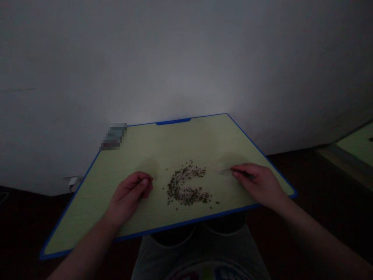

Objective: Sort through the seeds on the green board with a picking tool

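A loose heap of small dark and pale grains (186,190) lies on the pale green tabletop (186,146), curved and open towards the right. My right hand (259,182) is closed on a slender, shiny utensil (225,171) with a thin, prong-like end. That end points left at the heap, apart from it, close above or on the table; which of the two I cannot tell. To the left of the heap, my left hand (132,194) is closed, thumb pressed to curled fingers. What it holds, if anything, is hidden.
A blue edge (192,221) runs around the table, whose far side is close to a grey wall (186,58). A blurred-out flat item (114,136) rests at the far left corner. My legs (198,249) are under the near edge. A white plug (74,181) shows low on the wall.
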The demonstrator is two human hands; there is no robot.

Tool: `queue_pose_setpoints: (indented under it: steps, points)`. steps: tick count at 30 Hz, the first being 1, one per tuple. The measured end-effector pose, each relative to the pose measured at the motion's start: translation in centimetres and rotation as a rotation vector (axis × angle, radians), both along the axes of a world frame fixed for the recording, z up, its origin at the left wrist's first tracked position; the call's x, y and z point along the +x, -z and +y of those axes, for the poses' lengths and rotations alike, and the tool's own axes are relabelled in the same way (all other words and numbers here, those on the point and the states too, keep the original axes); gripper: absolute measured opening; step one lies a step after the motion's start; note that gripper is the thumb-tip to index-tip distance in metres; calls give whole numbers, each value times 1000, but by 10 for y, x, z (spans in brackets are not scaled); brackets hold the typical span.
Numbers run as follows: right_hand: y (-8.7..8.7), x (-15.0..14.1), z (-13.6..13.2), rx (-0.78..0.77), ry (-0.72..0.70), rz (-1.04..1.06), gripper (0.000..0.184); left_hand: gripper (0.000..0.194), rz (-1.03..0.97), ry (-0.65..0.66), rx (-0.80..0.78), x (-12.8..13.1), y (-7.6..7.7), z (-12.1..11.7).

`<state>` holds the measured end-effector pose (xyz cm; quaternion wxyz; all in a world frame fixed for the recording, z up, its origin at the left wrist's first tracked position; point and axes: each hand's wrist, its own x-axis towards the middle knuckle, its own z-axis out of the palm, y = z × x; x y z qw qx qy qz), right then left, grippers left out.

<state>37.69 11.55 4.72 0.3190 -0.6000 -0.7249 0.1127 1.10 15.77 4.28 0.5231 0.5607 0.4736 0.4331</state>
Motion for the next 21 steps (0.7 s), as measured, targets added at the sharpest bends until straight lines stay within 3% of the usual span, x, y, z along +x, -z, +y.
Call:
queue_pose_setpoints:
  steps: [5, 13, 21]
  points:
    - [-2, -1, -7, 3, -1, 8, 20, 15, 7, 2, 3, 0, -1, -1]
    - [-6, -31, -15, 70, -265, -89, 22, 16, 4, -11, -16, 5, -4, 1]
    - [0, -36, -1, 94, -157, -121, 25, 16, -12, -2, -15, 3, -2, -2]
